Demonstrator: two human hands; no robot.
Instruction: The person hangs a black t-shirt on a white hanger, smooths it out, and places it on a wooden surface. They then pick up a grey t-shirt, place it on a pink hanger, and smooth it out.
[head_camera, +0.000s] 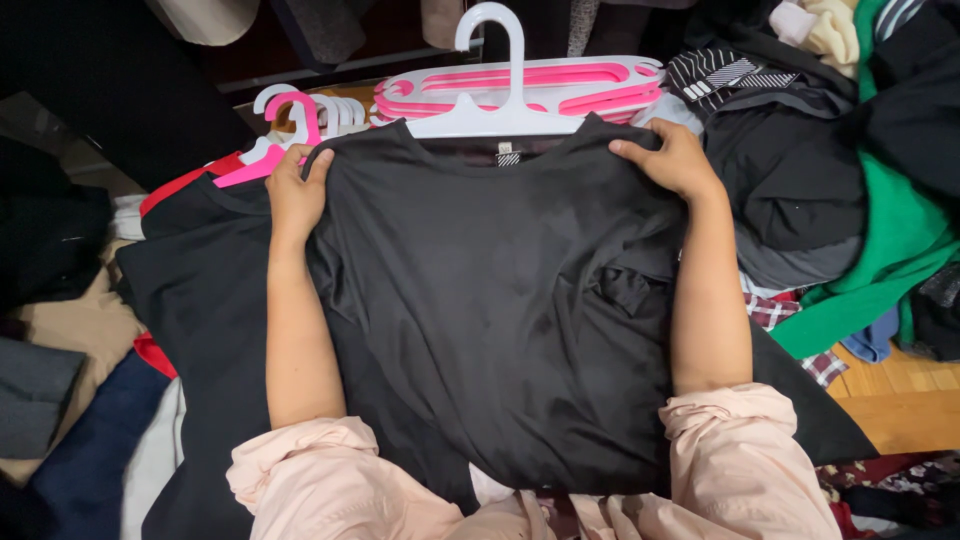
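while black shirt lies flat, both hands pinch its shoulders.

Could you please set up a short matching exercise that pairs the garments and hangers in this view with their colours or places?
Things:
1. T-shirt gripped by left hand and right hand
2. Hanger at the T-shirt's collar
3. Stack of hangers behind it
4. Garment at the right edge

Matches:
A. green
B. white
C. black
D. mostly pink

Pairs: 1-C, 2-B, 3-D, 4-A
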